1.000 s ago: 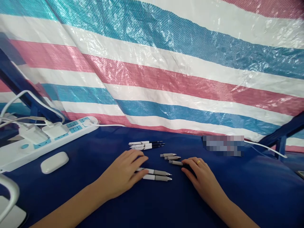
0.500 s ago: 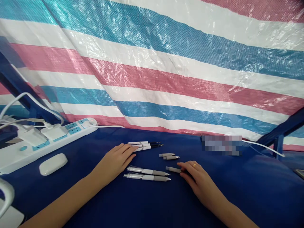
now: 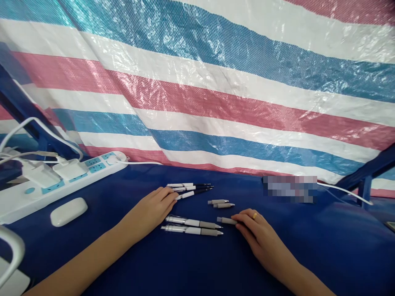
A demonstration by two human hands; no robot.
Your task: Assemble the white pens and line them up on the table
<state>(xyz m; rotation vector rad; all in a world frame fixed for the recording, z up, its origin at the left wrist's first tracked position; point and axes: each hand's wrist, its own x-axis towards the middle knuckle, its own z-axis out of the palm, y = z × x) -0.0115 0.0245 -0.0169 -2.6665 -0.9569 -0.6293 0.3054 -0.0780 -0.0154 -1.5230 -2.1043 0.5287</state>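
My left hand (image 3: 148, 211) reaches forward on the blue cloth, its fingertips pinched on the near end of a white-and-black pen body (image 3: 191, 193), which lies tilted. Two more pen bodies (image 3: 185, 186) lie just behind it. My right hand (image 3: 259, 236), a ring on one finger, has its fingertips closed on a grey pen tip piece (image 3: 226, 220). Between the hands lie two assembled white-and-grey pens (image 3: 193, 227), side by side. Two loose grey tip pieces (image 3: 220, 203) rest a little farther back.
A white power strip (image 3: 61, 181) with plugged chargers and cables runs along the left. A small white oval case (image 3: 68, 211) lies near it. A striped plastic tarp (image 3: 216, 102) hangs behind. A white cable (image 3: 345, 191) and a blurred patch (image 3: 290, 188) sit at the right.
My left hand left the two assembled pens and moved back to the pen bodies, tilting the nearest one. My right hand drew one grey tip piece towards me.
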